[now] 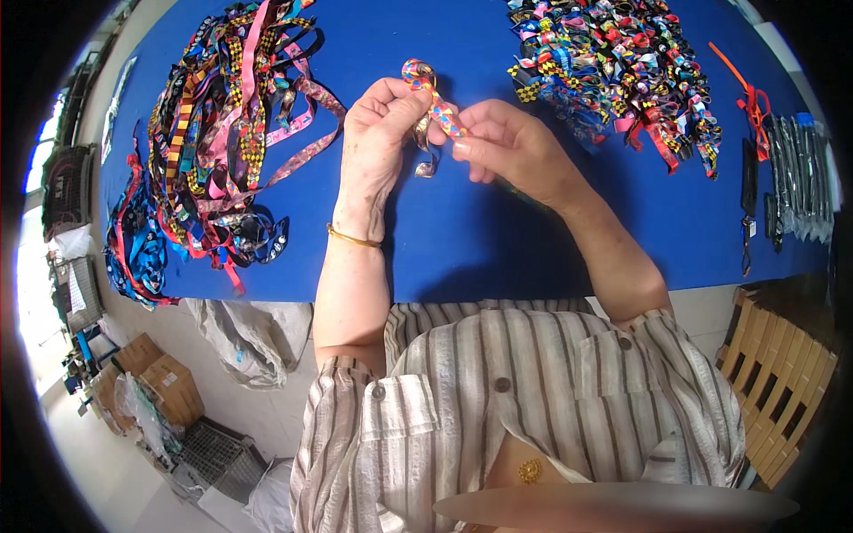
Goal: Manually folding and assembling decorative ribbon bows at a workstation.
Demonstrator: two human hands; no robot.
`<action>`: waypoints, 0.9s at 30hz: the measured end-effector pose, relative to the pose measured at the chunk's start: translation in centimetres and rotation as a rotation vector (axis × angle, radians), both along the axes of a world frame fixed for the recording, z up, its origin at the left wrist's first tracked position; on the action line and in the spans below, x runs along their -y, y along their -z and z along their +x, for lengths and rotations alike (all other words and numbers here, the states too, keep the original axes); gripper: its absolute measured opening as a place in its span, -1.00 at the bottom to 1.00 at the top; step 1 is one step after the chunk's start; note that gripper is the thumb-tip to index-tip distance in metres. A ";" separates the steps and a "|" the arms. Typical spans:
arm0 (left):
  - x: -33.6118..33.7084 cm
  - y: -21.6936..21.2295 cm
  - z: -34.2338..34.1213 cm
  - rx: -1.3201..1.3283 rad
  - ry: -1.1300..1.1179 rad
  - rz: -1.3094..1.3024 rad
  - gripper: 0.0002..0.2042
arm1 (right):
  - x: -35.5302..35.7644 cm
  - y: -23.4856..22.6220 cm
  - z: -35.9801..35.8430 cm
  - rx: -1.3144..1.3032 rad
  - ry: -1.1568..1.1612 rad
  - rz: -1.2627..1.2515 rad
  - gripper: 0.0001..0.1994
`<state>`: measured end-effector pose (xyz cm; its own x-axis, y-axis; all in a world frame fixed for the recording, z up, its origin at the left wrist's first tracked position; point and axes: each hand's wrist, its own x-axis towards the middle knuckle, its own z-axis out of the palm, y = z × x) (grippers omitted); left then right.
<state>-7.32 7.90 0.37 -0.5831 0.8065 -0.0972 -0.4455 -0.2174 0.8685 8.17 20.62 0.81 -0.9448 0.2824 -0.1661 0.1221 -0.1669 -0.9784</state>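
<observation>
At twelve o'clock, above the blue table (pixel 480 27): a patterned strap (pixel 447 118) under a double pinch

Red, yellow and blue, the strap curls at its top, where the left hand (pixel 388 120) pinches it between thumb and forefinger; the right hand (pixel 522 151) pinches its lower end. A darker band (pixel 426 169) hangs beneath. Judging by its folds, the strap should be light, soft and hard to break, though prone to twist; the flat stretch near either end offers the surest hold. One strap heap (pixel 235 115) lies at ten o'clock, another between one and two. Containers: cardboard boxes (pixel 171 391) at eight o'clock and a wire crate (pixel 220 457) between seven and eight, contents indiscernible; clear sleeves (pixel 795 173) between two and three, enclosing dark articles.
</observation>
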 end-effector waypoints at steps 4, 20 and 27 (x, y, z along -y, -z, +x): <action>0.1 0.2 0.0 0.046 -0.005 0.041 -0.92 | 0.5 0.5 0.0 -0.013 -0.036 -0.044 -0.77; 0.6 -0.1 -0.2 0.244 0.045 0.268 -0.92 | 0.8 0.2 -0.2 -0.049 0.167 0.334 -0.87; 0.4 -0.4 -0.3 0.171 0.143 0.325 -0.88 | 0.1 -0.4 -0.3 -0.044 0.223 0.198 -0.80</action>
